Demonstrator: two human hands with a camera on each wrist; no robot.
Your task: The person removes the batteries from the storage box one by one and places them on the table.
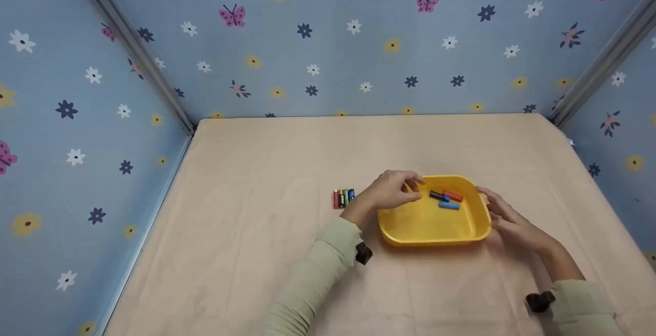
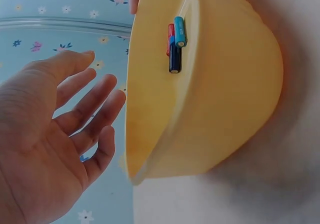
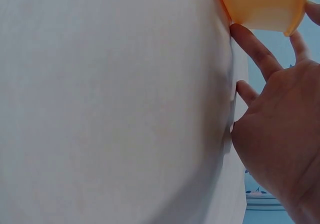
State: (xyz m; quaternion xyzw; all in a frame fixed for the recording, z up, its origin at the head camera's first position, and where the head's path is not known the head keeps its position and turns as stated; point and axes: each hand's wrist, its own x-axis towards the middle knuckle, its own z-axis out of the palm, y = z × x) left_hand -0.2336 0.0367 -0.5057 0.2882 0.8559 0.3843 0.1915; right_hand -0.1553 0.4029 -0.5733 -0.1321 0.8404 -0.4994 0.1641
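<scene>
A yellow plastic tub (image 1: 428, 228) stands on the table, right of the middle. Inside it lie a red battery (image 1: 453, 196), a dark battery with a blue end (image 1: 436, 195) and a light blue battery (image 1: 449, 205). Over the tub's left rim hovers my left hand (image 1: 390, 190), its fingers loosely bent and nothing between them, as the left wrist view also shows. My right hand (image 1: 517, 225) touches the tub's right side with its fingers spread along the wall. Left of the tub, several batteries (image 1: 342, 198) lie side by side, close to my left wrist.
A pale peach cloth (image 1: 256, 213) covers the table. Blue flowered panels (image 1: 328, 44) rise behind it and at both sides, with grey metal posts (image 1: 133, 49) in the corners. Small black devices (image 1: 364, 253) sit at both wrists.
</scene>
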